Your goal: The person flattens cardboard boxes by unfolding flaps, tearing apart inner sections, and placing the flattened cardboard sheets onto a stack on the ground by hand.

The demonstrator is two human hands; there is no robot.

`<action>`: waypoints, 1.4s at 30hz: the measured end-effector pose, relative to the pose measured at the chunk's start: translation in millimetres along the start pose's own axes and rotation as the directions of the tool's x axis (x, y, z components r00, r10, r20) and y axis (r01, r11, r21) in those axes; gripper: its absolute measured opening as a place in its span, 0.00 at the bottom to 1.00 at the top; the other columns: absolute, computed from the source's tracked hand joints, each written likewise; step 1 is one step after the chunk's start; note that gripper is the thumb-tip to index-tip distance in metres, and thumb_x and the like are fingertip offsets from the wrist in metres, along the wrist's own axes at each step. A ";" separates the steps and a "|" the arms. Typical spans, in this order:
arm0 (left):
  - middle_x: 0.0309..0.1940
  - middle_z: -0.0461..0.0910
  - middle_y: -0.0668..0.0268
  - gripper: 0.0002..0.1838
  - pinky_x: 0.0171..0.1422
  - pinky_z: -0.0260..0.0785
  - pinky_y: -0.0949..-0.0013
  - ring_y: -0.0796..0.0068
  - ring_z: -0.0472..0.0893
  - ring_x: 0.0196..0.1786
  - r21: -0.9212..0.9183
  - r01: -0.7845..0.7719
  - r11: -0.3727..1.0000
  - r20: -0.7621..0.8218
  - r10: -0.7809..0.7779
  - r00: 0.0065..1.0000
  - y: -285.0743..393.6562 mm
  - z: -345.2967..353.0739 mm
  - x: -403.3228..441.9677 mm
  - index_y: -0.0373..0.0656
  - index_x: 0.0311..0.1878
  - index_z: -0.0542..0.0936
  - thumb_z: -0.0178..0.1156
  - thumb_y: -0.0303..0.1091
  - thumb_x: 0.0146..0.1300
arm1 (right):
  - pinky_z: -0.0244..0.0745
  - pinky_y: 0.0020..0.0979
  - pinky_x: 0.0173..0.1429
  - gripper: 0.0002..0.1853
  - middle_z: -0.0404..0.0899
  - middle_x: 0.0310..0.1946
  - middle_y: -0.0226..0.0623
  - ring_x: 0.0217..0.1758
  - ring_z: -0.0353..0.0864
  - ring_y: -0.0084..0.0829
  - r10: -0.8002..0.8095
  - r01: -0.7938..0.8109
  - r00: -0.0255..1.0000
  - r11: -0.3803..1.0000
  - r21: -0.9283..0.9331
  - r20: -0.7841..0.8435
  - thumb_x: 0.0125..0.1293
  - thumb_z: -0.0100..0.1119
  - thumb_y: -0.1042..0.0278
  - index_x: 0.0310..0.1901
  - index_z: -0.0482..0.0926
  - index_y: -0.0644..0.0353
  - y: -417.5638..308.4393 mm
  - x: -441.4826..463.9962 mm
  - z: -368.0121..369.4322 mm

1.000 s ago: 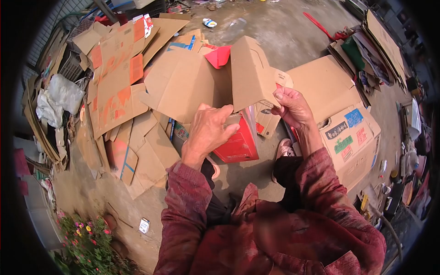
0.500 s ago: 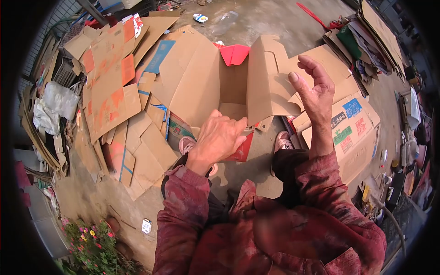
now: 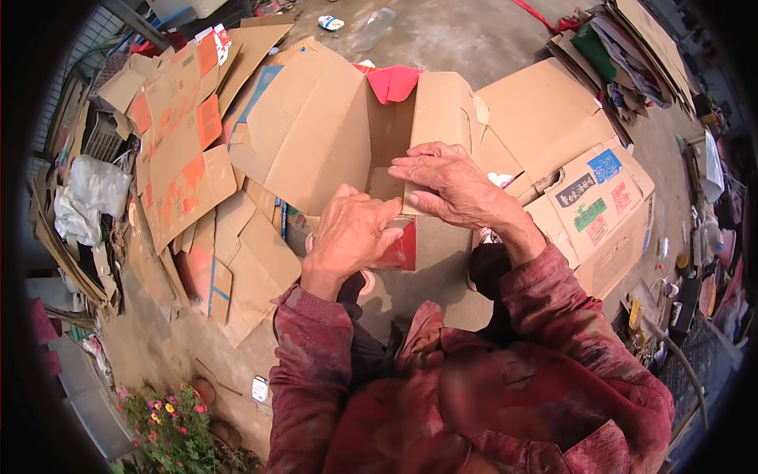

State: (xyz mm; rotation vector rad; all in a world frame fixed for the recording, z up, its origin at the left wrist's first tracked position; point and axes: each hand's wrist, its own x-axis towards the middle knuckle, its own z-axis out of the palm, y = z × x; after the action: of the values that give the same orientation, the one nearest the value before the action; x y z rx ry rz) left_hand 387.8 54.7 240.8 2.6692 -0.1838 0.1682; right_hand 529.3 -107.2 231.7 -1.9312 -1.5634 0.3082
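Observation:
An open cardboard box [image 3: 316, 130] stands between my feet, with a red flap [image 3: 394, 84] at its far end and a red panel [image 3: 400, 246] at its near end. My left hand [image 3: 351, 237] is closed at the near edge of the box, its curled fingers against the cardboard; the exact grip is hidden. Over the near part of the right side flap [image 3: 439, 107] lies my right hand [image 3: 458, 189]. Its fingers stretch left across the box opening, and the thumb is held apart below them.
Flattened cardboard [image 3: 185, 146] is piled on the left. To the right lies another printed box [image 3: 588, 213], with stacked cardboard [image 3: 624, 55] behind it. A flowering plant [image 3: 170, 426] grows at lower left, near a small white packet [image 3: 260, 389].
My right hand has come down and left from its raised position onto the right flap. That flap now stands more upright and narrower. My left hand stays at the near edge.

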 end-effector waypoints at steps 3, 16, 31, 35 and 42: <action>0.20 0.76 0.63 0.12 0.42 0.62 0.62 0.63 0.77 0.28 -0.009 -0.003 1.000 -0.015 0.003 1.000 -3.3 2.9 -3.1 0.43 0.29 0.76 0.69 0.35 0.44 | 0.55 0.41 0.67 0.19 0.76 0.53 0.37 0.62 0.68 0.39 -0.041 0.041 0.999 0.999 -0.012 0.028 0.62 0.57 0.60 0.53 0.77 0.58 -2.9 4.7 1.2; 0.18 0.76 0.64 0.11 0.44 0.63 0.62 0.63 0.77 0.29 -0.029 -0.085 0.996 -0.008 0.085 0.996 -3.1 -16.8 -9.4 0.43 0.19 0.77 0.70 0.36 0.40 | 0.63 0.37 0.52 0.17 0.76 0.24 0.39 0.34 0.72 0.38 -0.164 0.164 0.986 0.986 0.026 0.010 0.64 0.53 0.53 0.31 0.79 0.59 -17.4 23.6 9.8; 0.18 0.75 0.60 0.16 0.45 0.63 0.61 0.60 0.74 0.26 -0.088 0.127 0.988 -0.031 -0.130 0.991 -20.6 -16.5 -9.2 0.41 0.18 0.76 0.74 0.40 0.36 | 0.67 0.41 0.37 0.20 0.72 0.17 0.45 0.24 0.71 0.48 -0.012 0.071 0.966 0.973 0.222 -0.259 0.66 0.53 0.56 0.21 0.75 0.62 -3.7 36.4 46.9; 0.12 0.67 0.61 0.22 0.41 0.63 0.65 0.60 0.69 0.21 0.020 0.138 0.990 -0.108 -0.135 0.985 -18.0 -13.9 -11.0 0.40 0.14 0.71 0.75 0.43 0.34 | 0.68 0.42 0.33 0.20 0.71 0.16 0.46 0.22 0.72 0.48 -0.011 0.066 0.955 0.982 0.177 -0.295 0.66 0.54 0.57 0.20 0.74 0.62 -1.9 36.2 47.7; 0.13 0.67 0.63 0.24 0.37 0.60 0.63 0.62 0.67 0.23 -0.006 0.053 0.999 -0.176 -0.053 0.983 -19.9 -8.1 -11.4 0.41 0.15 0.71 0.74 0.47 0.32 | 0.67 0.43 0.27 0.21 0.69 0.14 0.47 0.19 0.71 0.49 0.025 0.043 0.938 0.982 0.186 -0.345 0.65 0.56 0.56 0.19 0.73 0.62 0.0 40.2 52.5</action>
State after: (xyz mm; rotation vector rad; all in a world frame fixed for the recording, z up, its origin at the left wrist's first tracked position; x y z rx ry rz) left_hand 379.0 77.2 237.7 2.6373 -0.0562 0.3845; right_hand 511.6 -52.5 199.0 -1.7195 -1.2627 0.1005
